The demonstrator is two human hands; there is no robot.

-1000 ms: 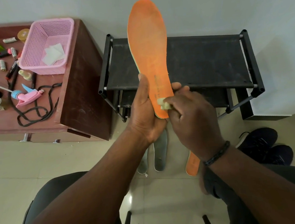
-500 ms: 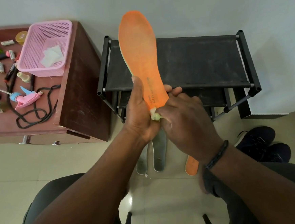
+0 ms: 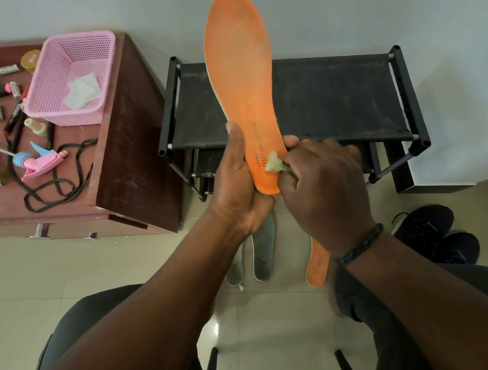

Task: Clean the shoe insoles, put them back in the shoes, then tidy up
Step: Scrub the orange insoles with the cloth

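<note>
Four insoles show: one orange insole (image 3: 240,77) held upright in front of the black rack (image 3: 332,99); a second orange insole (image 3: 316,262) flat on the floor; two grey insoles (image 3: 261,250) on the floor beside it, partly hidden under the hands. The left hand (image 3: 235,185) grips the raised insole at its heel end, thumb along the left edge, fingertips curling round the right edge; the right hand (image 3: 321,184) sits just right of it, pinching a small pale wipe (image 3: 274,165) against the orange face near the printed text. Two dark shoes (image 3: 433,234) lie on the floor at right. On the brown cabinet (image 3: 129,153) one pink basket (image 3: 71,78) holds a few white folded wipes (image 3: 82,89); beside it lie one pink spray head (image 3: 41,164), a black lace (image 3: 53,185) and small scattered items.
</note>
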